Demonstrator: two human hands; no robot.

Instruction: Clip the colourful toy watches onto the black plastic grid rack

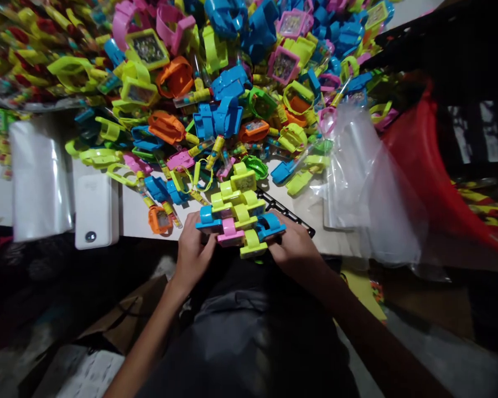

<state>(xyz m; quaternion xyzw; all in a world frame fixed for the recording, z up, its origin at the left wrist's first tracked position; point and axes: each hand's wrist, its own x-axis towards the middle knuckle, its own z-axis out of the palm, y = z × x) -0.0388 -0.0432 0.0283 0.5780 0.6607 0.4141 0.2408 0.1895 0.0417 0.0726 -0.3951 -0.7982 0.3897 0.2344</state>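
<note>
Between my two hands, at the table's front edge, is a cluster of toy watches (240,213), mostly lime yellow with some blue and one pink. My left hand (193,246) grips the cluster's left side by a blue watch (208,218). On the other side, my right hand (292,243) closes around the cluster beside another blue watch (270,225). The fingertips of both hands are hidden under the watches. Just behind the cluster a black slotted strip (286,210) lies on the table.
A big heap of coloured toy watches (224,116) and small candy tubes covers the table's back. To the left lie clear plastic bags (41,182) and a white power bank (95,213). More clear bags (352,177) lie at right, before a red container (419,143).
</note>
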